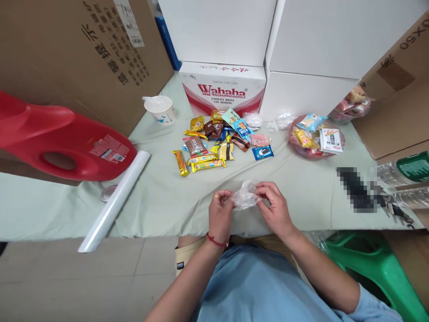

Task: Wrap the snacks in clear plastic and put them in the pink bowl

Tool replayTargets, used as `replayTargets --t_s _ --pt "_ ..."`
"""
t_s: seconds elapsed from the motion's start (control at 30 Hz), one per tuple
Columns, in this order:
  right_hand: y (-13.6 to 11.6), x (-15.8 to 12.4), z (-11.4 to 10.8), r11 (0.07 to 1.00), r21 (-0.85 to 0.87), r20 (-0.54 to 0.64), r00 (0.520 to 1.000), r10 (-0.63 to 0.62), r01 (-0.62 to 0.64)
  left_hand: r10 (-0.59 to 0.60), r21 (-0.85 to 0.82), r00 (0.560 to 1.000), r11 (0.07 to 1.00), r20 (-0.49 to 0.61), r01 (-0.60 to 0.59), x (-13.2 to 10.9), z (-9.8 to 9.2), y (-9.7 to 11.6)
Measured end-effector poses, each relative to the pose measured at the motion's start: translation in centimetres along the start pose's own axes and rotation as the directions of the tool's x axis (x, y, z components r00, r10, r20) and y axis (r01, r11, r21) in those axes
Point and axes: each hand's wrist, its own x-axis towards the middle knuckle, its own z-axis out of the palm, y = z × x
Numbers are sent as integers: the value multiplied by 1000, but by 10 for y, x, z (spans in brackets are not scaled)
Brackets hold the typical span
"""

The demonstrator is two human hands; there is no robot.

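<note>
Between my two hands, above the front part of the cloth-covered table (pixel 161 197), is a crumpled clear plastic bag (pixel 246 195). My left hand (pixel 221 213) pinches its left side with thumb and fingers; a red cord bracelet is on that wrist. On the other side, my right hand (pixel 275 209) grips the bag's right edge. Beyond the hands lies a loose pile of wrapped snacks (pixel 208 138) in gold, brown, yellow and blue packets. Two more crumpled clear bags (pixel 280 121) rest behind and right of the pile.
At right stand a bowl of snacks (pixel 317 150) and water bottles (pixel 410 170). A paper cup (pixel 161 110), a white roll (pixel 115 201) jutting over the front edge and a large red jug (pixel 83 147) are at left. Boxes (pixel 224 89) line the back; a green stool (pixel 378 268) is below right.
</note>
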Motion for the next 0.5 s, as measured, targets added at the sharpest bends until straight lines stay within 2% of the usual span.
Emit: replayTargets --t_s 0.13,0.2,0.27,0.37,0.43,0.5 --pt "1 -5 3 999 -8 63 997 -51 52 220 237 972 943 83 -234 -5 -1 3" --pt "1 -8 4 995 -27 81 992 -92 95 282 313 953 901 109 -302 -2 -4 6" --pt "4 -11 3 994 -35 76 992 -96 99 248 326 967 910 65 -255 5 -9 5" --pt "13 -18 0 1000 1 70 997 -14 14 162 262 982 956 -94 -132 14 -17 -2" --pt "19 -23 -2 998 35 96 994 48 -51 157 213 976 969 -154 -122 15 -21 -8" --pt "21 -26 -2 997 26 116 991 70 -74 171 179 975 973 -143 -144 10 -21 -12"
